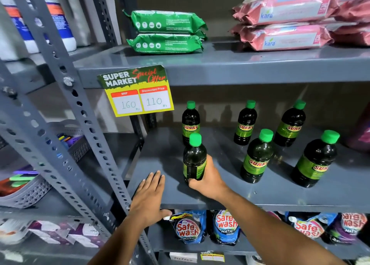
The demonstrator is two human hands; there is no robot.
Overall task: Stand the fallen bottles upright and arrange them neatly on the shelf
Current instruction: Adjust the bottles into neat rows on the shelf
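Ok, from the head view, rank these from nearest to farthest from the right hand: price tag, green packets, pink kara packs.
From the right hand:
1. Price tag, hanging up-left on the upper shelf's edge.
2. Green packets, stacked on the upper shelf, above.
3. Pink kara packs, top right.

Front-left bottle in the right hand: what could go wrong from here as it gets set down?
1. The right hand grips the held bottle low, so it could tip when released.
2. Another bottle stands close behind it; a push back might topple it.
3. The left hand rests flat on the shelf edge, steadying nothing; the label faces sideways, so turning it one-handed may wobble it.
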